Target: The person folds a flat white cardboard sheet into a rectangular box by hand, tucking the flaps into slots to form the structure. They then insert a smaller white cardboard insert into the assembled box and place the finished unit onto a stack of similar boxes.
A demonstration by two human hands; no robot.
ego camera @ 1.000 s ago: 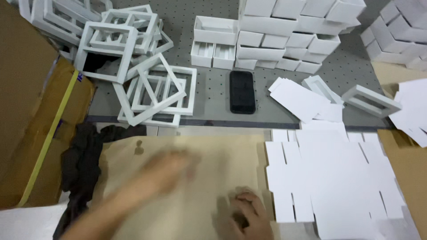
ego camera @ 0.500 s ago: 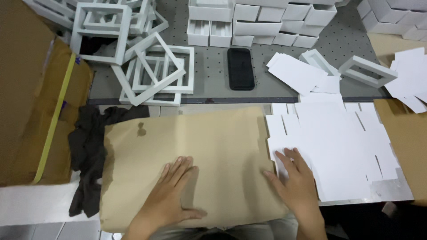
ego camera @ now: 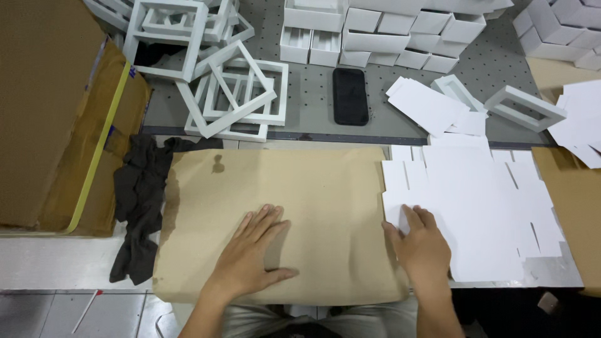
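fingers spread flat on brown paper sheet; right hand touches white die-cut card.

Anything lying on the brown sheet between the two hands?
No. In the head view, the stretch of brown paper sheet between the left hand and the right hand is bare; the right hand rests on the white die-cut card stack.

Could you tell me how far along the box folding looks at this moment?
Done: finished white boxes are stacked at the back, beside white frames. In hand: the right hand touches the stack of flat white blanks; the left hand rests flat on the brown paper. Left: that stack is unfolded.
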